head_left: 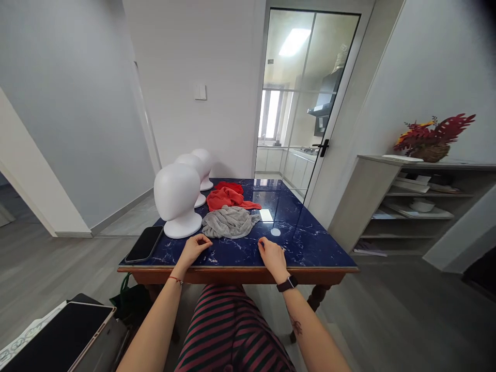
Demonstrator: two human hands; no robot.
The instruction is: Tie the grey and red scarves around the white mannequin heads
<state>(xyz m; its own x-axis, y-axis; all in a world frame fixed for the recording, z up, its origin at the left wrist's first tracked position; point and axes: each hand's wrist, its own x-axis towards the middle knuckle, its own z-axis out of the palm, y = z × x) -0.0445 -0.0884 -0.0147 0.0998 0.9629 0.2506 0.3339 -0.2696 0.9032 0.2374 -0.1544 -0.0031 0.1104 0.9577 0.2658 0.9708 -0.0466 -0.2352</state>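
Note:
My left hand (pixel 195 250) rests at the table's near side, its thumb and fingertips drawn together in a pinch with nothing visible between them. Across from it, my right hand (pixel 273 257) lies on the tabletop with curled fingers and holds nothing that shows. Just beyond both hands is a crumpled grey cloth (pixel 231 222), untouched. Behind it lie a bunched orange-red cloth (pixel 227 198) and a darker red cloth (pixel 234 188). To their left, three white mannequin heads stand in a row: the near one (pixel 177 196), the middle one (pixel 194 164) and the far one (pixel 204 163).
A black phone (pixel 144 244) lies at the left corner of the blue marble-patterned table (pixel 306 243). At lower left sits a dark tablet-like device (pixel 65 336) beside a green bag (pixel 129 297). A shelf unit (pixel 372 191) stands right, and a glass door (pixel 298 103) is behind.

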